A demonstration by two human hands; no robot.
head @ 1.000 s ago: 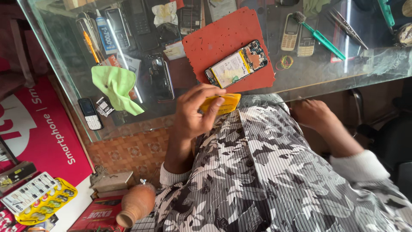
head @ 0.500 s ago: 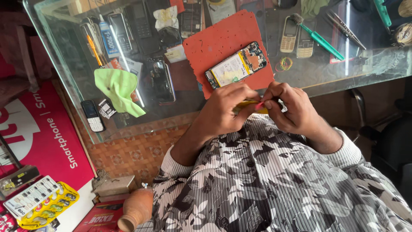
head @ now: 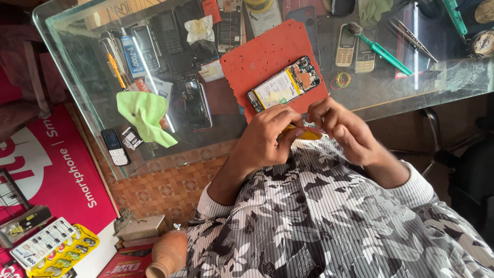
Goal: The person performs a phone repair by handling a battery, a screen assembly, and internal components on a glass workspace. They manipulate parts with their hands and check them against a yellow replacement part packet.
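My left hand (head: pixel 267 135) and my right hand (head: pixel 343 126) meet just in front of my chest, at the near edge of the glass table (head: pixel 82 62). Both pinch a small flat yellow piece (head: pixel 307 135), the left hand around its left end and the right fingertips at its right end. Just beyond the hands an opened smartphone (head: pixel 284 85), its back off and its battery and circuit board showing, lies on a red work mat (head: pixel 257 54). Much of the yellow piece is hidden by my fingers.
On the table are a green cloth (head: pixel 145 114), a green-handled brush (head: pixel 378 49), two small keypad phones (head: pixel 354 49), rubber bands (head: pixel 340 80) and tweezers (head: pixel 409 31). More phones lie under the glass. A red banner (head: pixel 49 170), a small clay pot (head: pixel 167 253) and boxes are on the floor at left.
A second ago only my left hand held the yellow piece, with my right hand off to the right. The right hand came in and now grips its other end.
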